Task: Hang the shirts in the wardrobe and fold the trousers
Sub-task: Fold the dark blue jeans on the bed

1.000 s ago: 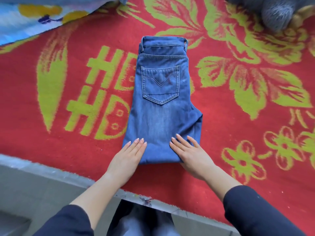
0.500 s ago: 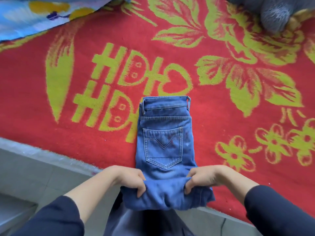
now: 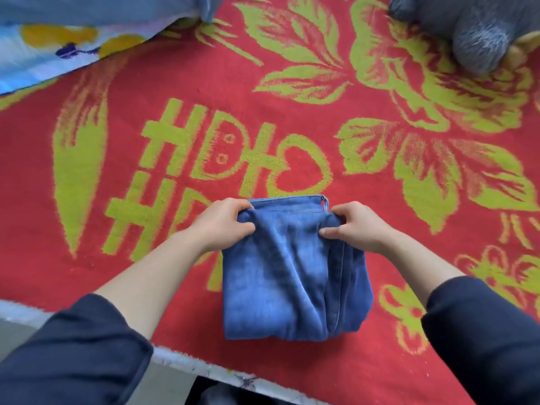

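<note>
While both hands (image 3: pixel 223 226) (image 3: pixel 355 226) clutch its folded edge, blue jeans (image 3: pixel 289 276) rumpled, doubled over.

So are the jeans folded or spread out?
Folded. The jeans lie doubled over, only the waistband peeking out; left hand and right hand pinch them.

Soft even daylight, perhaps slightly blurred

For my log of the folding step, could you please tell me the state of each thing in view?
jeans, folded over, upper layer rumpled, waistband showing.
left-hand grip, pinches the jeans' folded edge.
right-hand grip, pinches the same edge.
red blanket, spread flat under the jeans.
grey plush toy, lying on the blanket.
</note>
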Demonstrator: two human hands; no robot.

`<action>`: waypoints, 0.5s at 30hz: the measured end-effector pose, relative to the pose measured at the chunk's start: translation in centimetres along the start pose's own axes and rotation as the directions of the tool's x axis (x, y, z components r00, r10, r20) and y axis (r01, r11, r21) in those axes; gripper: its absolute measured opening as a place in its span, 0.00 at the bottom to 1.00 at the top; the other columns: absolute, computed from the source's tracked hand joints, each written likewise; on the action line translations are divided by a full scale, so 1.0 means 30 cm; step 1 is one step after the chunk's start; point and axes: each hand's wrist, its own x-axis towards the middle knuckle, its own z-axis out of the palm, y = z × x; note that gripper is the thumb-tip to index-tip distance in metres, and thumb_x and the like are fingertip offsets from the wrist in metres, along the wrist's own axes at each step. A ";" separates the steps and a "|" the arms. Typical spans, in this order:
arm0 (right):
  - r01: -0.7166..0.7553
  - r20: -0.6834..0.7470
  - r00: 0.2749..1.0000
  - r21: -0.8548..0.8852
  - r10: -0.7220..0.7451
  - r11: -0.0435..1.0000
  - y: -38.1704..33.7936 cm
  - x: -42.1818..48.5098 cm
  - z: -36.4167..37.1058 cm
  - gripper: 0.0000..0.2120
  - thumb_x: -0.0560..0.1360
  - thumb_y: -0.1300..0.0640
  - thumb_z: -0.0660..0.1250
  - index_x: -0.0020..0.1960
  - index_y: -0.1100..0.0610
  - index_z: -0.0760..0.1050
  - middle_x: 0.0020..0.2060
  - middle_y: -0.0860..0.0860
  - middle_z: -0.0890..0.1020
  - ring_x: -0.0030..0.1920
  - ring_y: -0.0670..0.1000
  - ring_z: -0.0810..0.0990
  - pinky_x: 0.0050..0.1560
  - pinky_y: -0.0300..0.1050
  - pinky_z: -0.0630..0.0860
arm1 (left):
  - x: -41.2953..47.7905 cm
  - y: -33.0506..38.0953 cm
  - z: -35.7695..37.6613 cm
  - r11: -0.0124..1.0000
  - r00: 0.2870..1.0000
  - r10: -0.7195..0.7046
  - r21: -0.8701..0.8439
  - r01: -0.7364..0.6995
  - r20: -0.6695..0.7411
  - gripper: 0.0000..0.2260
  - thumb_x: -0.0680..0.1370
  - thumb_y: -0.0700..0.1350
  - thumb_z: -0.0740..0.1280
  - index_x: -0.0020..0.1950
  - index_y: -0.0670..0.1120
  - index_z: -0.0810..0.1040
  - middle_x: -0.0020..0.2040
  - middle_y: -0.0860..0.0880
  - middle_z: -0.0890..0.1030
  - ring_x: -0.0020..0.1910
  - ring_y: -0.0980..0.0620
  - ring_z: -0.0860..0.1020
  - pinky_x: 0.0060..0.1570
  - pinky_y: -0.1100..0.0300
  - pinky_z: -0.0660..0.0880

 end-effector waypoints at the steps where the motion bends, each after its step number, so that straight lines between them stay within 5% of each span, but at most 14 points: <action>1: 0.033 -0.064 0.997 -0.074 -0.038 0.997 0.005 0.012 0.015 0.14 0.71 0.50 0.72 0.39 0.60 0.74 0.31 0.49 0.74 0.36 0.52 0.72 0.36 0.47 0.68 | 0.022 -0.001 0.015 0.993 0.997 0.024 0.119 -0.016 -0.067 0.11 0.72 0.43 0.64 0.52 0.52 0.78 0.47 0.51 0.81 0.48 0.49 0.77 0.47 0.52 0.75; 4: 0.101 -0.178 0.975 -0.174 -0.132 0.980 0.029 0.037 0.073 0.13 0.73 0.50 0.70 0.47 0.60 0.76 0.43 0.52 0.76 0.49 0.56 0.74 0.50 0.53 0.71 | 0.066 -0.012 0.075 0.936 0.977 0.102 0.351 -0.030 -0.188 0.12 0.75 0.44 0.62 0.58 0.49 0.75 0.52 0.49 0.77 0.56 0.46 0.71 0.53 0.51 0.70; 8: 0.085 -0.309 0.942 -0.161 -0.132 0.983 0.058 0.065 0.102 0.15 0.74 0.48 0.69 0.58 0.54 0.76 0.55 0.49 0.76 0.57 0.54 0.72 0.53 0.50 0.69 | 0.114 -0.043 0.103 0.916 0.907 0.244 0.388 -0.100 -0.343 0.15 0.76 0.43 0.62 0.63 0.49 0.74 0.56 0.50 0.75 0.60 0.47 0.69 0.61 0.51 0.64; 11: 0.062 -0.325 0.939 -0.157 -0.111 0.986 0.040 0.115 0.106 0.24 0.73 0.46 0.67 0.68 0.48 0.70 0.67 0.47 0.71 0.69 0.51 0.65 0.61 0.51 0.63 | 0.159 -0.037 0.117 0.891 0.933 0.265 0.432 -0.141 -0.242 0.20 0.80 0.43 0.58 0.72 0.49 0.67 0.68 0.48 0.70 0.70 0.48 0.63 0.73 0.49 0.54; 15: 0.087 -0.081 0.992 -0.132 -0.098 0.987 -0.019 0.191 0.110 0.47 0.65 0.37 0.71 0.77 0.43 0.52 0.77 0.43 0.54 0.77 0.46 0.48 0.71 0.56 0.52 | 0.214 -0.055 0.138 0.944 0.997 0.077 0.320 -0.080 0.021 0.27 0.81 0.60 0.48 0.78 0.49 0.55 0.78 0.47 0.58 0.77 0.50 0.54 0.75 0.49 0.48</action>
